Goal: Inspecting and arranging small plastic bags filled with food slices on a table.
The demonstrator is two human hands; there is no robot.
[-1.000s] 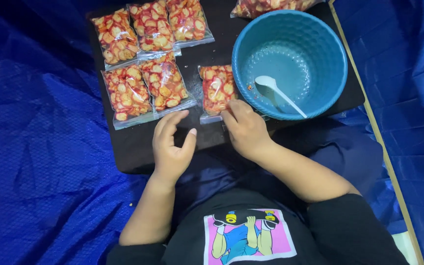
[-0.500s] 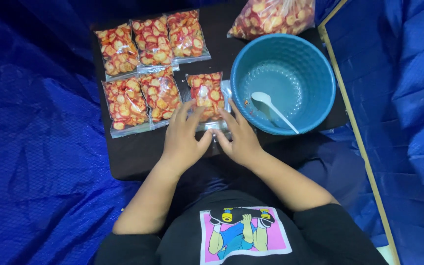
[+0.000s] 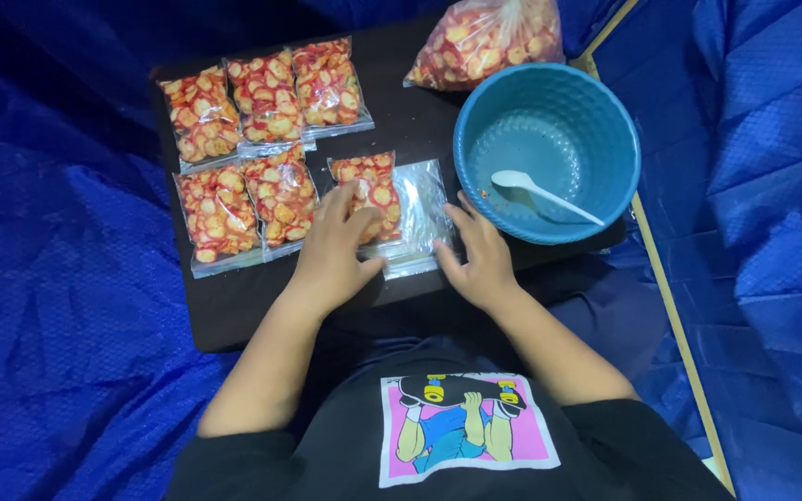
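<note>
Bag in hand: small clear plastic packet part-filled with red-orange chips (image 3: 384,199), flat on the black table (image 3: 234,311), just left of the bowl, right of the finished rows.
Fill: chips sit in the packet's left half; right half looks empty and flat.
Left hand: left hand (image 3: 334,252) palm down on the chip side, fingers (image 3: 350,199) spread flat, pressing, not gripping.
Right hand: right hand (image 3: 480,255) on the packet's right and lower edge, fingers slightly apart, resting on the film; no pinch visible.
Nearby: five filled clear chip packets (image 3: 252,139) in two rows, touching or overlapping; large clear bag of loose chips (image 3: 486,37) at the far edge; round blue plastic bowl (image 3: 605,121) with a white plastic spoon (image 3: 540,193) inside, near empty.
Risk 1: hard press from the left palm could crush chips.
Risk 2: if the mouth is unsealed, pressing could push chips out; seal state can't be read.
Risk 3: right wrist is close to the bowl; a sideways move could nudge it toward the table edge.
</note>
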